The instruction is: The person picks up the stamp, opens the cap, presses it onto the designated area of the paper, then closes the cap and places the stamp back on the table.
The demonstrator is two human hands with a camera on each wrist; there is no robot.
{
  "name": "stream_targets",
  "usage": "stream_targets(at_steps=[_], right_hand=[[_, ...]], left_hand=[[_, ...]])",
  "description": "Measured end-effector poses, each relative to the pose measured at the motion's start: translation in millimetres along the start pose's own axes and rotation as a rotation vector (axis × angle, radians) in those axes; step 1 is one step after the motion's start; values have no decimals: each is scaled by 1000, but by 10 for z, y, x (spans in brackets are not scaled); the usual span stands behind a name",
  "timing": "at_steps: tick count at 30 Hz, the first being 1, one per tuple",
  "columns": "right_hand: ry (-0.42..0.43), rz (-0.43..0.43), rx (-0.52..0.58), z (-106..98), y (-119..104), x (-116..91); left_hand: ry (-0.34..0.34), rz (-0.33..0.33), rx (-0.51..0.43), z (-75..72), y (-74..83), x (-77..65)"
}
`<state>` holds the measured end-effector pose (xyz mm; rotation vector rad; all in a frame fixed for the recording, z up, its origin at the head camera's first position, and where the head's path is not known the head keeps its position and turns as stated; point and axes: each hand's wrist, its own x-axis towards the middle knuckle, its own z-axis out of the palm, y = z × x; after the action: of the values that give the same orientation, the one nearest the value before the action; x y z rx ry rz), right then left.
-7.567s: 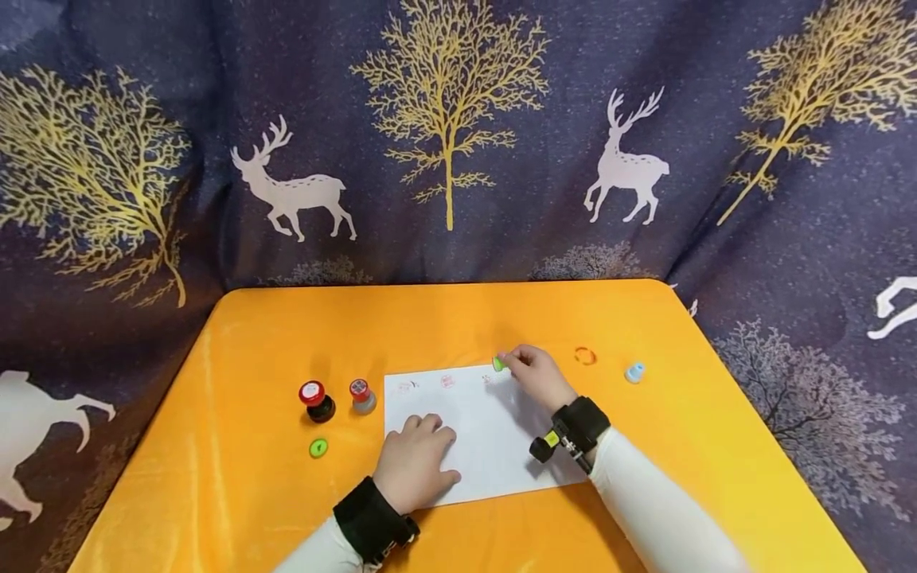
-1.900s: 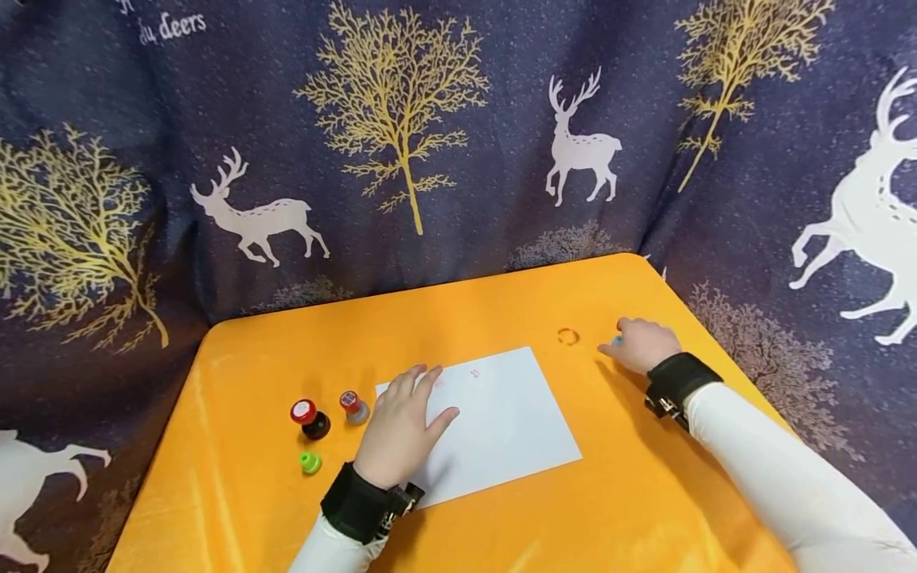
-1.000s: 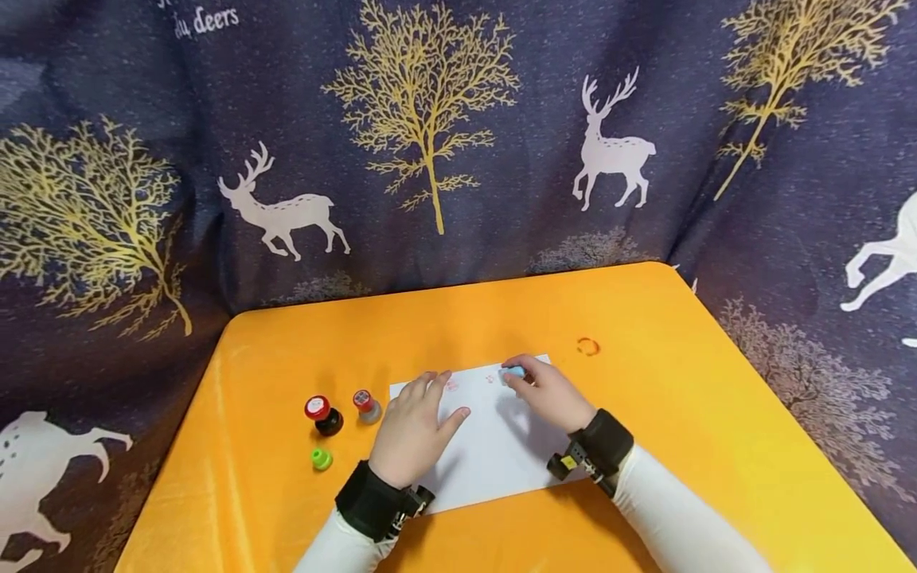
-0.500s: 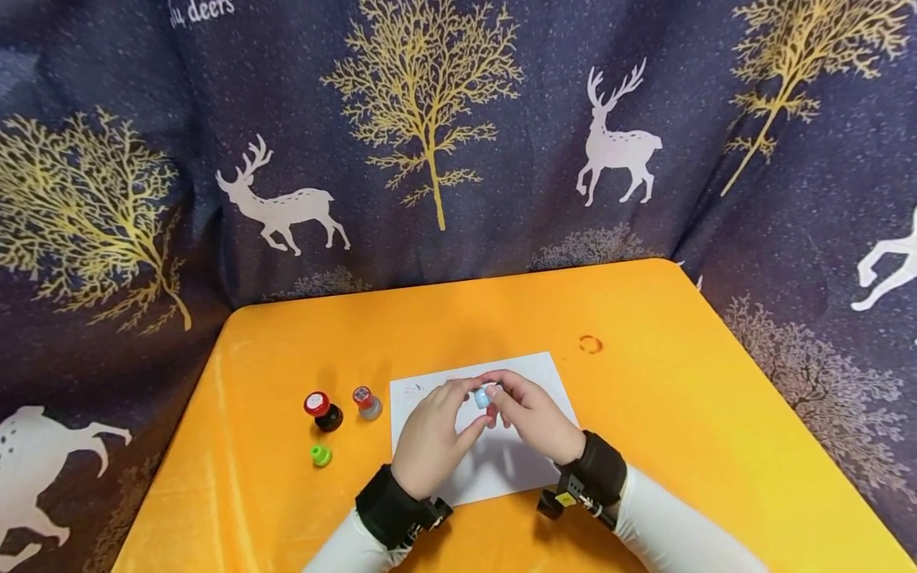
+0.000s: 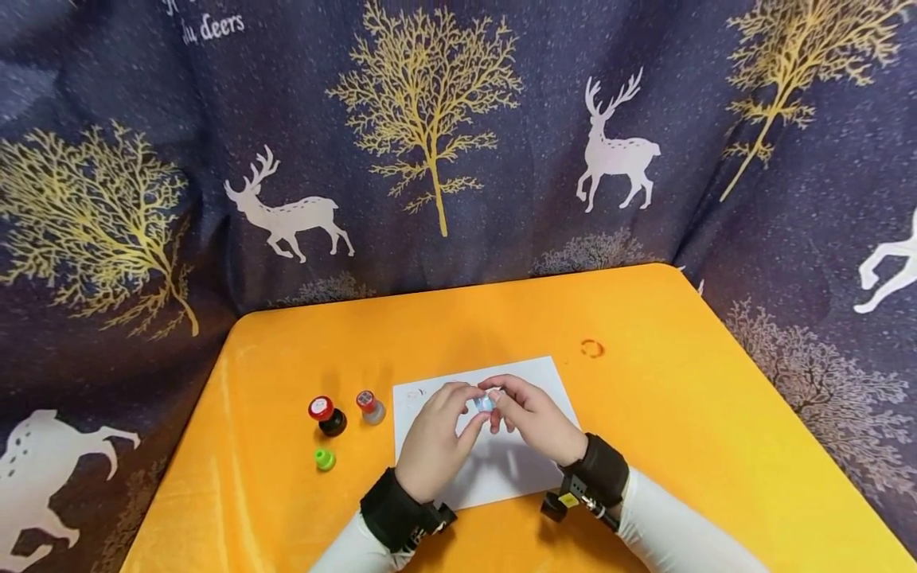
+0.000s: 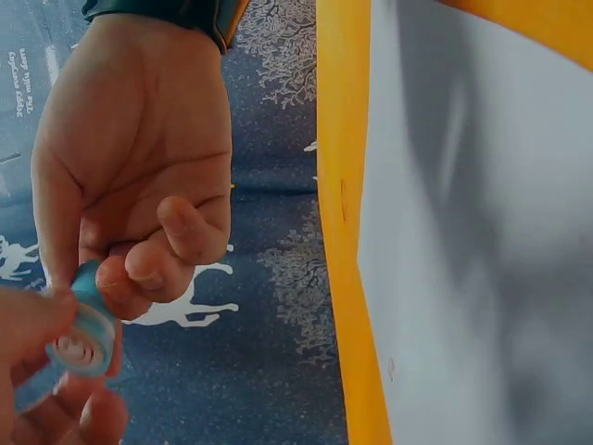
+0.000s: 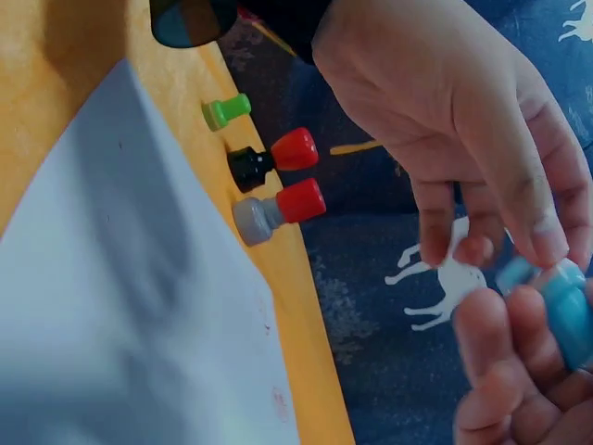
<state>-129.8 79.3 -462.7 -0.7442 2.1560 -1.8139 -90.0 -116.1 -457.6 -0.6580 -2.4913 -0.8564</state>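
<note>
A small light-blue stamp (image 5: 484, 403) is held between both hands above the white paper (image 5: 494, 465). My left hand (image 5: 433, 442) pinches it from the left with thumb and fingertips. On the other side, my right hand (image 5: 533, 422) grips it with thumb and curled fingers. In the left wrist view, the stamp's round face (image 6: 81, 352) shows a red design inside a pale rim. The right wrist view has the blue stamp (image 7: 570, 320) partly covered by fingers at the right edge.
Left of the paper stand a black stamp with a red top (image 5: 328, 416), a grey stamp with a red top (image 5: 370, 407) and a green stamp (image 5: 325, 459). An orange-red ring mark (image 5: 592, 348) is at right on the yellow tablecloth (image 5: 645, 398).
The right hand set down a green stamp, took up the blue stamp at the right and brought it over the paper. The left hand lifted off the paper and met it there.
</note>
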Motion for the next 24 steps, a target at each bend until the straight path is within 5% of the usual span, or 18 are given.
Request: stream_targets(at_steps=[9, 19, 24], right_hand=[[121, 26, 45, -149, 34, 1], [108, 25, 46, -162, -17, 10], [93, 19, 44, -172, -21, 8]], left_hand=[[-38, -205, 186, -157, -121, -80], [-294, -391, 483, -404, -551, -441], [-307, -419, 511, -455, -684, -611]])
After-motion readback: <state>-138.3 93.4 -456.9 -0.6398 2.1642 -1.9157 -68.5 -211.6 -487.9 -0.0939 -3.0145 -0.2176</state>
